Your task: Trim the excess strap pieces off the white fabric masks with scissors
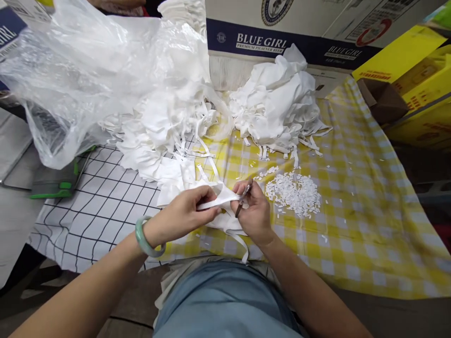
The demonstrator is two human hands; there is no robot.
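Observation:
My left hand (pixel 186 213), with a pale green bangle at its wrist, pinches the edge of a white strapped garment (pixel 223 196) and pulls it taut toward the right. In my right hand (pixel 255 213) is a small pair of metal snips (pixel 248 186); the fingers also touch the garment's edge beside them. How far the blades are apart is hard to make out. Part of the garment hangs below the hands, with a loose strap (pixel 241 246) trailing toward the table's front edge. Just right of my right hand lies a pile of small white cut pieces (pixel 294 193).
Heaped white garments (pixel 158 126) lie at the left under a clear plastic bag (pixel 88 61). Another white heap (pixel 276 98) is at the back, before a cardboard box (pixel 229 33). Yellow boxes (pixel 419 70) stand at the right. A yellow checked cloth (pixel 369 225) covers the table.

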